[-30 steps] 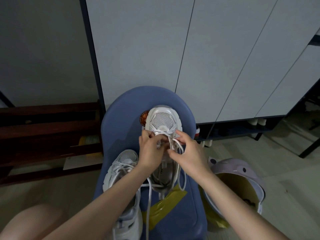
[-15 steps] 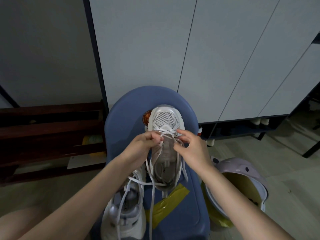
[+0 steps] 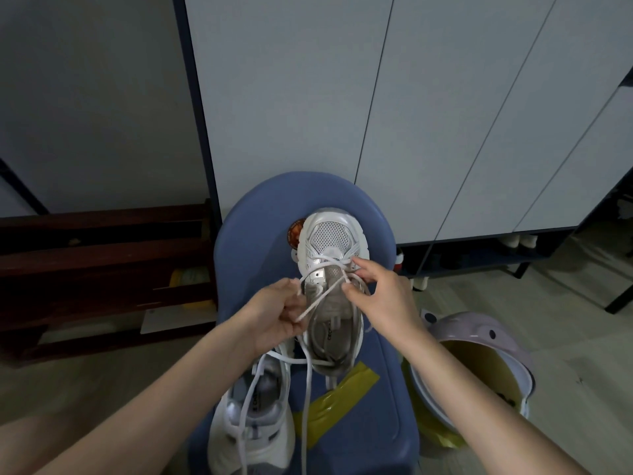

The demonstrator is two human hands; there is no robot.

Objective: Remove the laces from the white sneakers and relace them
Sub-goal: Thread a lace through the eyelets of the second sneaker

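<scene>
Mesh-toed white sneaker (image 3: pixel 330 269): left hand (image 3: pixel 274 313) pinches its flat lace (image 3: pixel 320 299).

Single head-worn wide-angle view, looking forward and down, close above blue stool (image 3: pixel 370 389), facing cabinet doors (image 3: pixel 308 97)

A blue chair (image 3: pixel 246 255) stands by tall white cupboard doors (image 3: pixel 342 97). Yellow tape (image 3: pixel 342 395) lies on its seat. A dark wooden rack (image 3: pixel 102 269) is to the left. A pale purple bin (image 3: pixel 479 365) with a yellow bag sits on the right.
</scene>
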